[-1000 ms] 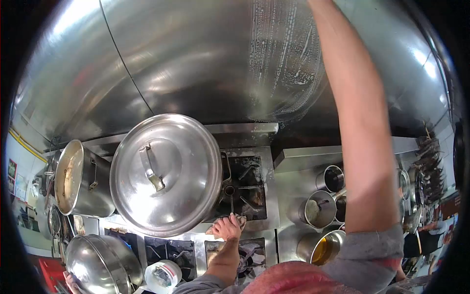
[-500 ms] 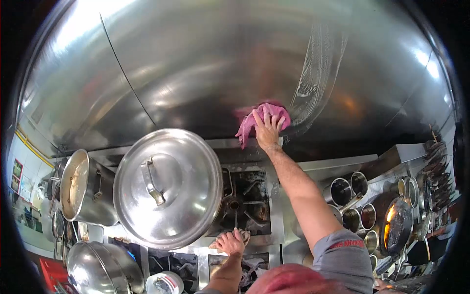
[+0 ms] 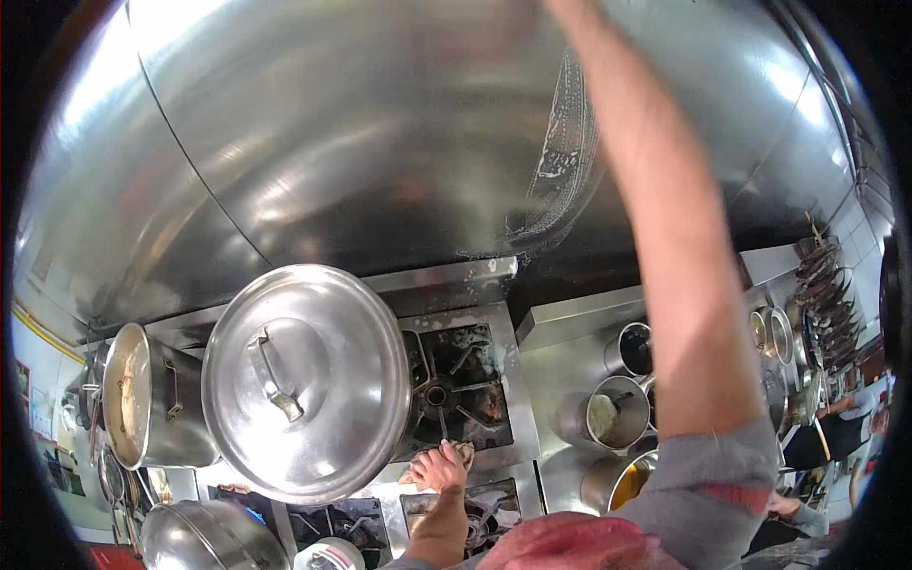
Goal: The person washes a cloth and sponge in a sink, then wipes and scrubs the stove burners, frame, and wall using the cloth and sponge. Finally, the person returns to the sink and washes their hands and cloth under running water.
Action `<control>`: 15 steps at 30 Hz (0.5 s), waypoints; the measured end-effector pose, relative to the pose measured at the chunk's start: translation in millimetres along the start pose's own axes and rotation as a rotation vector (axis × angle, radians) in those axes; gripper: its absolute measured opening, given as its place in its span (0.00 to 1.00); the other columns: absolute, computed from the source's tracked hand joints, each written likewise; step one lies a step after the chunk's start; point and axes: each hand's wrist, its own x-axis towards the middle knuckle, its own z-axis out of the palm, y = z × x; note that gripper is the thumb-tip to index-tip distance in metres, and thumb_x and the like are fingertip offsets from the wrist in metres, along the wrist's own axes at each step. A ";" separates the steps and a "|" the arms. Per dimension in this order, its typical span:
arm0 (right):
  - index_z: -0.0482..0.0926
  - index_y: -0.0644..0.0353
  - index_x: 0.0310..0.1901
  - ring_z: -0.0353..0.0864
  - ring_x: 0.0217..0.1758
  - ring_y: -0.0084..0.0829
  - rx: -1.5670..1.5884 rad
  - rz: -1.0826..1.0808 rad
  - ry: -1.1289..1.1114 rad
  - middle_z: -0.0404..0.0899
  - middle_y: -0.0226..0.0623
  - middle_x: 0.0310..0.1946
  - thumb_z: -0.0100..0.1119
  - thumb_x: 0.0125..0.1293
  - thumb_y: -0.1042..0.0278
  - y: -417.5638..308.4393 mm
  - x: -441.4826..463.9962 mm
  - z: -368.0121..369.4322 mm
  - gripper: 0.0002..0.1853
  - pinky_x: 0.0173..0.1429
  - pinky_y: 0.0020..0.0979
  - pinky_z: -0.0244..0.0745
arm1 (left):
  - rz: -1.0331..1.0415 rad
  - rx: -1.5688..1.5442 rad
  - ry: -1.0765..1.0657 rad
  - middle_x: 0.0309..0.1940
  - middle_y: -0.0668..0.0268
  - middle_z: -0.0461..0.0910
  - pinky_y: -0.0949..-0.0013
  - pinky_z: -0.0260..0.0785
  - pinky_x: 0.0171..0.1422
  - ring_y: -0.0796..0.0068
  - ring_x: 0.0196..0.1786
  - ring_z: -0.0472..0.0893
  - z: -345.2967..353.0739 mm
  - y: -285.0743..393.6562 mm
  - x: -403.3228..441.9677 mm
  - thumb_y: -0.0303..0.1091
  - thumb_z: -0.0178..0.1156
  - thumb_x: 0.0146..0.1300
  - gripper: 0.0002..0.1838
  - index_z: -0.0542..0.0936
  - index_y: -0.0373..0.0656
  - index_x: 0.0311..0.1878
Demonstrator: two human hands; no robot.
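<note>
My left hand (image 3: 440, 468) rests at the front edge of a black gas burner (image 3: 465, 399), fingers closed over a crumpled beige cloth (image 3: 465, 454). My right forearm (image 3: 655, 180), blurred by motion, stretches up across the stainless steel wall (image 3: 380, 123). The right hand lies beyond the top edge, so its fingers and anything in them are hidden. A streak of white suds (image 3: 565, 152) runs down the wall beside that arm. Left of the burner stands a large pot under a broad steel lid (image 3: 313, 399).
A deep pot (image 3: 176, 399) and a domed steel vessel (image 3: 209, 537) stand at the left, near a white tub (image 3: 328, 554). Saucepans (image 3: 617, 413) crowd the right counter. Another person (image 3: 845, 423) is at the far right.
My right arm has swept upward from the wall's lower part, taking the hand and its pink cloth out of sight. The view has shifted slightly; my left hand stays on the beige cloth.
</note>
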 end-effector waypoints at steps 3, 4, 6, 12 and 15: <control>0.63 0.60 0.63 0.33 0.73 0.57 0.009 0.018 -0.016 0.44 0.56 0.69 0.50 0.62 0.41 32.1 -153.4 29.0 0.36 0.69 0.63 0.27 | -0.022 0.018 -0.057 0.37 0.56 0.73 0.47 0.52 0.58 0.51 0.45 0.69 -1.7 0.0 0.2 0.52 0.50 0.63 0.21 0.76 0.43 0.28; 0.59 0.62 0.65 0.28 0.73 0.57 0.007 0.161 -0.071 0.39 0.56 0.70 0.48 0.55 0.28 53.8 -224.4 53.9 0.48 0.70 0.62 0.22 | -0.042 0.013 -0.073 0.37 0.57 0.73 0.47 0.51 0.60 0.52 0.46 0.69 -0.6 -0.2 -0.1 0.52 0.50 0.62 0.21 0.77 0.43 0.29; 0.53 0.55 0.69 0.29 0.72 0.63 0.051 0.420 -0.253 0.35 0.56 0.70 0.56 0.56 0.39 70.0 -381.4 87.3 0.44 0.68 0.67 0.25 | -0.045 -0.005 -0.084 0.37 0.57 0.73 0.46 0.50 0.60 0.52 0.46 0.69 -1.6 0.8 2.2 0.52 0.50 0.62 0.20 0.77 0.43 0.29; 0.65 0.58 0.59 0.53 0.69 0.47 0.567 0.597 0.187 0.57 0.50 0.63 0.63 0.54 0.65 20.1 -318.0 65.4 0.30 0.69 0.46 0.50 | 0.003 -0.019 -0.033 0.37 0.54 0.72 0.45 0.51 0.59 0.48 0.47 0.67 -0.7 -4.0 -2.3 0.50 0.50 0.62 0.19 0.75 0.42 0.28; 0.66 0.54 0.60 0.61 0.62 0.46 0.602 0.107 0.296 0.60 0.49 0.58 0.64 0.53 0.64 -17.4 -148.0 19.4 0.31 0.62 0.45 0.61 | -0.004 -0.058 -0.009 0.35 0.55 0.73 0.46 0.52 0.58 0.50 0.46 0.68 -0.6 -3.4 -2.8 0.51 0.50 0.62 0.20 0.75 0.42 0.27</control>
